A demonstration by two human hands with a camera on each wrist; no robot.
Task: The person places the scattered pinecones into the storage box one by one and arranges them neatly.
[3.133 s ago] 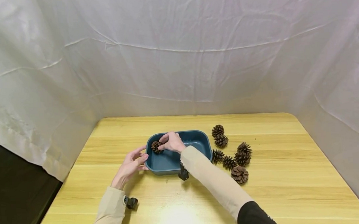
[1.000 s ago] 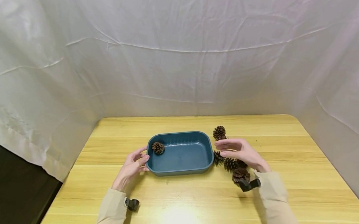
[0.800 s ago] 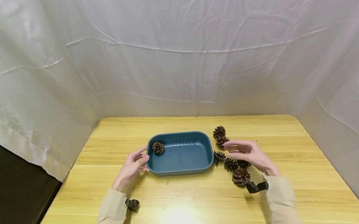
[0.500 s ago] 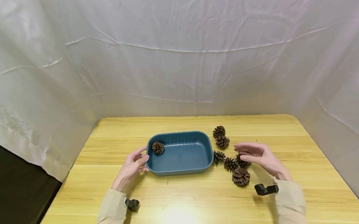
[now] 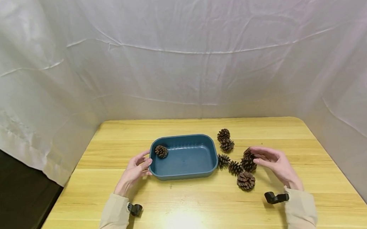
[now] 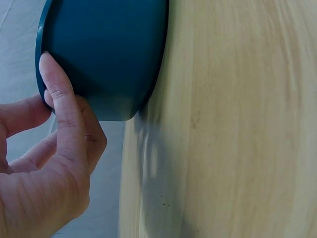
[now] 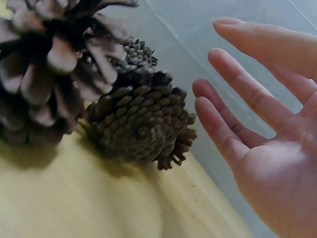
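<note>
My left hand grips the left end of a blue rectangular plastic bin, thumb and fingers pinching its rim, as the left wrist view also shows. One brown pine cone lies in the bin's left end. To the right of the bin, my right hand hovers with fingers spread and slightly bent, holding nothing. Its fingertips are beside a pine cone and another behind it, partly covered by the fingers. In the right wrist view a gap shows between the fingers and the nearest pine cone.
A larger pine cone sits nearest the front of the group. Others lie between it and the bin, one of them close against the bin's right wall. Two more stand farther back. A pale curtain surrounds the wooden table.
My right hand has come out of the bin, leaving the pine cone there, and moved right past the group of pine cones. The left hand keeps its hold on the bin.
</note>
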